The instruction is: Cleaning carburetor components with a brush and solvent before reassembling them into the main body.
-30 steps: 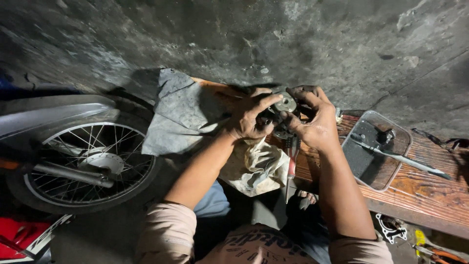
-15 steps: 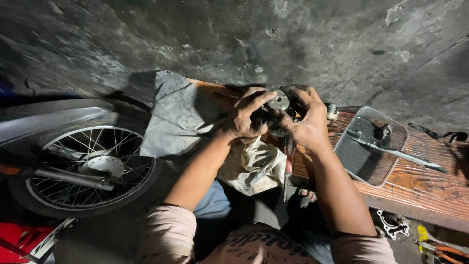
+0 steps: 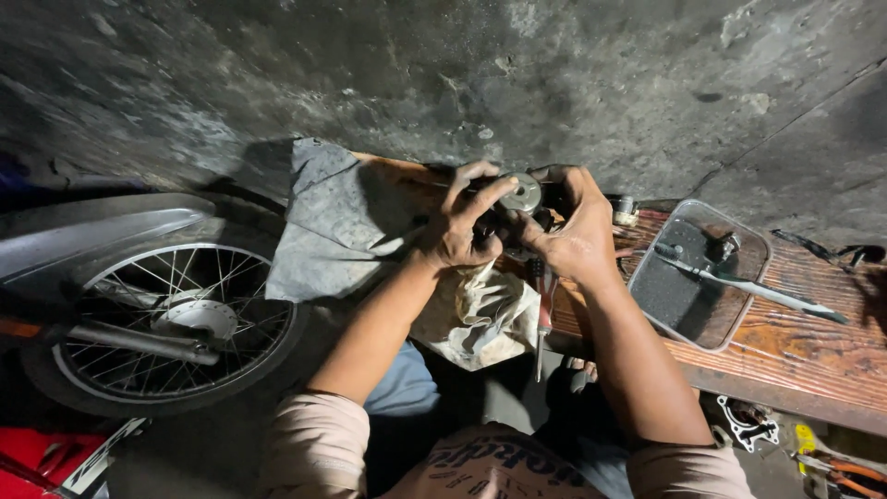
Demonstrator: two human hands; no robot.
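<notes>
At the left end of the wooden workbench (image 3: 795,342), both hands, left hand (image 3: 459,226) and right hand (image 3: 571,231), grip a small dark metal part with a round silver disc (image 3: 523,192), steadying it.

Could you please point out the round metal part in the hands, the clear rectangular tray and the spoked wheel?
Round grey metal part (image 3: 525,191), head view, its face.
Clear rectangular plastic tray (image 3: 652,321), head view, near rim.
Spoked motorcycle wheel (image 3: 196,316), head view, hub.
</notes>
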